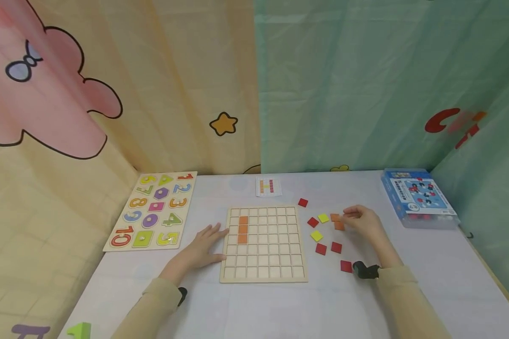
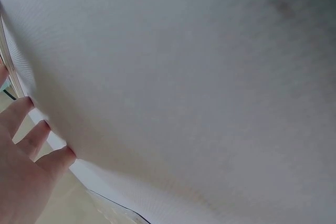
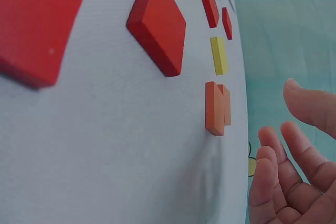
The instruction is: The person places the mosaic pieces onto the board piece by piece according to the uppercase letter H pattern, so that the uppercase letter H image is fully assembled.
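Observation:
A wooden grid board (image 1: 263,280) lies on the white table, with three orange square tiles (image 1: 242,229) in a column in its upper left. My left hand (image 1: 200,247) rests at the board's left edge, thumb and fingers spread along it. On the right, my right hand (image 1: 365,223) hovers beside two loose orange tiles (image 1: 339,226). In the right wrist view, thumb and fingers (image 3: 270,140) stand apart with nothing between them, and the orange tiles (image 3: 214,108) lie on the table just beyond. Two yellow tiles (image 1: 316,236) and several red tiles (image 1: 336,247) are scattered around there.
A small pattern card (image 1: 268,187) lies behind the grid board. At the far left is a number and shape puzzle board (image 1: 127,216). A blue clear-bottomed box (image 1: 422,193) stands at the back right. A green block (image 1: 81,330) sits at the near left corner.

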Available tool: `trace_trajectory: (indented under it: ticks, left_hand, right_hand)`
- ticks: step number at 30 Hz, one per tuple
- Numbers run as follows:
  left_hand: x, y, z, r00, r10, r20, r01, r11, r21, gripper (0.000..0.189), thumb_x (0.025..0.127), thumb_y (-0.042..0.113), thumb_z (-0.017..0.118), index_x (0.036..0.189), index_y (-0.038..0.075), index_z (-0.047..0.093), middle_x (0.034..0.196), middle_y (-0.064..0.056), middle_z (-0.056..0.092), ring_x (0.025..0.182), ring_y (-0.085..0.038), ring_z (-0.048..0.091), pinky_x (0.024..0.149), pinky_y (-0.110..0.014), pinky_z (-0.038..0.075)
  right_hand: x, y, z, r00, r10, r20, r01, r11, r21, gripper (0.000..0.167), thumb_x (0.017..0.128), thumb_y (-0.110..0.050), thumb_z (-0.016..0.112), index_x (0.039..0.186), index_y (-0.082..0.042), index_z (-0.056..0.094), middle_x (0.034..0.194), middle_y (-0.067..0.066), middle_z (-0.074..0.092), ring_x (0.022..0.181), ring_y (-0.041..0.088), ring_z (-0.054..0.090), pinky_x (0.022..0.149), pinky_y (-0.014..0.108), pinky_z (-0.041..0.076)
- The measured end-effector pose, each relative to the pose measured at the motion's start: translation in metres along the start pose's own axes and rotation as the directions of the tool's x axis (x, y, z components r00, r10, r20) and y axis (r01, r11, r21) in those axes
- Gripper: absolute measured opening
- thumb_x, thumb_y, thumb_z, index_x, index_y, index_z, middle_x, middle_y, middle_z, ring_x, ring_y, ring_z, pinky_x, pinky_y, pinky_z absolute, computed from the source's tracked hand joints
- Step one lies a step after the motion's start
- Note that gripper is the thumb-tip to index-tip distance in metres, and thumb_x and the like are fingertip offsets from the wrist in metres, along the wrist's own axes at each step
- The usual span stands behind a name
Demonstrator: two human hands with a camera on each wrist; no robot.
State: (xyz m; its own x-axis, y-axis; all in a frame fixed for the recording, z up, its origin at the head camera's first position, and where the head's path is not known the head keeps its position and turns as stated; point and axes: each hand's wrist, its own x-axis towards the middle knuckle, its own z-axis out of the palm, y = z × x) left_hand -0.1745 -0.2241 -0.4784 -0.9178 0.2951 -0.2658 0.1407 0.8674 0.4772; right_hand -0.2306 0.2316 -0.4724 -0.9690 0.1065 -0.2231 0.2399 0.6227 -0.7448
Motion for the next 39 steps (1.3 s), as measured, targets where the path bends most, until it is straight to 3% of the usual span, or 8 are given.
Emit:
trace_trajectory:
  ticks: [4, 8, 13, 22, 32, 39]
  left_hand:
    - [0.0, -0.002, 0.001, 1.0, 0.004, -0.004, -0.004, 1.0, 0.015, 0.077, 0.086, 0.037, 0.075, 0.152, 0.019, 0.039, 0.164, -0.012, 0.021, 0.152, -0.041, 0.011, 0.119, -0.064, 0.018]
    - [0.0, -0.002, 0.003, 1.0, 0.001, -0.004, -0.001, 1.0, 0.008, 0.078, 0.085, 0.037, 0.075, 0.152, 0.02, 0.039, 0.164, -0.012, 0.021, 0.152, -0.04, 0.011, 0.119, -0.064, 0.017]
    - [-0.001, -0.002, 0.003, 1.0, 0.0, 0.0, 0.0, 1.0, 0.002, 0.078, 0.085, 0.037, 0.075, 0.152, 0.021, 0.038, 0.165, -0.011, 0.02, 0.152, -0.04, 0.01, 0.119, -0.064, 0.018]
    - [-0.001, -0.004, 0.001, 1.0, 0.014, -0.007, -0.014, 1.0, 0.001, 0.077, 0.086, 0.037, 0.074, 0.152, 0.019, 0.039, 0.164, -0.013, 0.02, 0.152, -0.041, 0.01, 0.119, -0.065, 0.019]
    - [0.002, -0.006, 0.002, 0.999, 0.034, -0.009, -0.034, 0.999, 0.002, 0.078, 0.086, 0.041, 0.074, 0.152, 0.019, 0.038, 0.164, -0.014, 0.021, 0.152, -0.042, 0.01, 0.119, -0.065, 0.019]
    - [0.002, -0.007, 0.002, 0.999, 0.04, -0.011, -0.04, 0.999, 0.006, 0.078, 0.086, 0.04, 0.073, 0.153, 0.018, 0.038, 0.164, -0.014, 0.02, 0.152, -0.042, 0.01, 0.119, -0.065, 0.018]
  right_hand:
    - [0.001, 0.006, 0.003, 1.0, 0.018, 0.018, -0.018, 1.0, 0.006, 0.041, 0.094, -0.022, 0.064, 0.126, 0.003, 0.054, 0.121, 0.027, 0.059, 0.105, 0.036, 0.056, 0.09, 0.043, 0.054]
    - [-0.001, 0.008, 0.008, 0.997, 0.055, 0.053, -0.055, 0.998, 0.0, 0.049, 0.092, -0.024, 0.068, 0.129, 0.003, 0.05, 0.123, 0.026, 0.057, 0.109, 0.038, 0.054, 0.098, 0.049, 0.052]
    - [-0.002, 0.008, 0.011, 0.996, 0.047, 0.076, -0.045, 0.999, -0.03, 0.055, 0.091, -0.027, 0.071, 0.13, 0.003, 0.048, 0.122, 0.025, 0.057, 0.107, 0.037, 0.054, 0.098, 0.051, 0.05]
    - [0.002, 0.003, 0.013, 0.997, 0.034, 0.063, -0.027, 0.994, -0.11, 0.045, 0.089, -0.024, 0.072, 0.12, 0.003, 0.053, 0.11, 0.022, 0.06, 0.097, 0.033, 0.055, 0.087, 0.043, 0.054]
    - [-0.011, 0.01, 0.004, 0.995, 0.041, 0.092, -0.025, 0.985, -0.17, 0.035, 0.088, -0.024, 0.073, 0.105, 0.003, 0.059, 0.099, 0.019, 0.062, 0.091, 0.031, 0.056, 0.076, 0.034, 0.055]
    - [-0.019, 0.0, 0.006, 0.994, -0.014, 0.106, 0.029, 0.99, -0.135, 0.029, 0.091, -0.024, 0.071, 0.104, 0.0, 0.061, 0.104, 0.02, 0.063, 0.094, 0.03, 0.057, 0.083, 0.038, 0.057]
